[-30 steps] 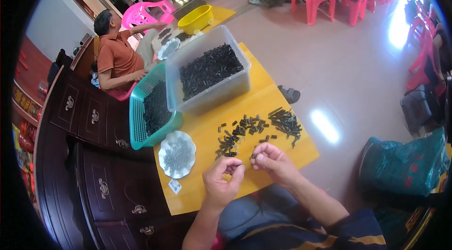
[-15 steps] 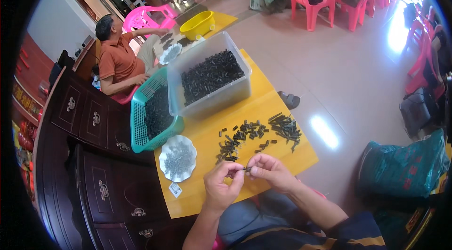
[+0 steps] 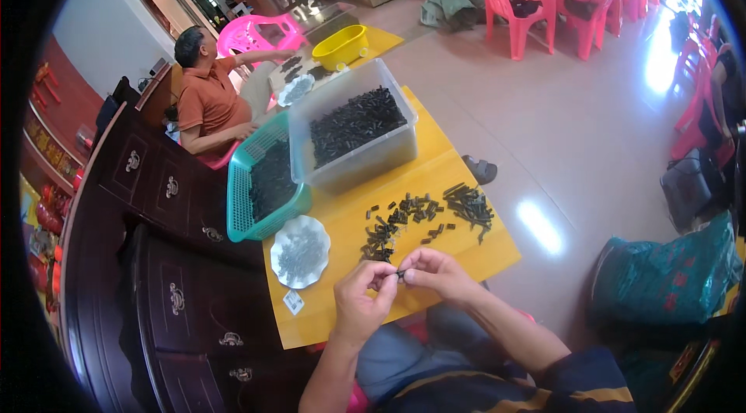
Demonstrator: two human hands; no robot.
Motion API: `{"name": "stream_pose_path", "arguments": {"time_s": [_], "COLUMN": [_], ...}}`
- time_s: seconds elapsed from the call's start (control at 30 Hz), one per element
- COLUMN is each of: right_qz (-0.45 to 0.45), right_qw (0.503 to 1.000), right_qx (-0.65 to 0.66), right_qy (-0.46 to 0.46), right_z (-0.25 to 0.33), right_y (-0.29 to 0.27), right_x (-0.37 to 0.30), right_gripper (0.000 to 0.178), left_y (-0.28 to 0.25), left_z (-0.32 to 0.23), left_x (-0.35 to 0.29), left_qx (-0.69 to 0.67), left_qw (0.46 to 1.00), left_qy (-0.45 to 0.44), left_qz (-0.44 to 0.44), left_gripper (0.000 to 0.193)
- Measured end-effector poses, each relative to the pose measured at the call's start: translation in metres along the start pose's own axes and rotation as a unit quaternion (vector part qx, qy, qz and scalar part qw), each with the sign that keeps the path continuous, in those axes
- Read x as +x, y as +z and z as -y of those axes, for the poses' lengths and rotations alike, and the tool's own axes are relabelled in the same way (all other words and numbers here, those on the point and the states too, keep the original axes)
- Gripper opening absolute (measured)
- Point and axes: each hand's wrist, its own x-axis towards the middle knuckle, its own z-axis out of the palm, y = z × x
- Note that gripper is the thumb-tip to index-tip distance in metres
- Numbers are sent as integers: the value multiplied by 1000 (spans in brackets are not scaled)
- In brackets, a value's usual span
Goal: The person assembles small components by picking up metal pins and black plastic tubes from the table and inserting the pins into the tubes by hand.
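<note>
Both forearms reach in from the near edge. The left hand point(image 3: 364, 298) and right hand point(image 3: 435, 273) meet, fingertips pinched together at centre.

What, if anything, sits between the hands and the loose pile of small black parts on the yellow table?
Nothing visible. The left hand and right hand pinch one small black part together at the near edge of the yellow table. The loose pile of small black parts lies just beyond, with bare tabletop between.
</note>
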Motion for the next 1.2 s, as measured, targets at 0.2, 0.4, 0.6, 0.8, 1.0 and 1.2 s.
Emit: {"name": "stream_pose_path", "arguments": {"time_s": [0.2,0.4,0.6,0.8,1.0,1.2], "right_qz": [21,15,18,16,6,-17], "right_qw": [999,998,998,998,999,999], "right_qx": [31,54,54,48,31,33], "right_qy": [11,12,19,24,28,37], "right_z": [-5,-5,-2,-3,-2,1], "right_y": [-1,3,2,1,1,-2], "right_x": [-1,-2,3,2,1,1], "right_gripper": [16,16,18,16,14,13], "left_y": [-4,-4,-8,-9,-10,-6], "left_z": [0,10,23,26,34,35], "left_x": [-8,-16,-18,-17,-16,-6], "left_qx": [-3,-66,-97,-80,-77,-59], "left_qw": [1000,996,989,994,995,997], "left_qy": [-8,-67,-104,-73,-64,-46], "left_qz": [1,-6,-26,-2,12,30], "left_gripper": [9,10,12,12,12,11]}}
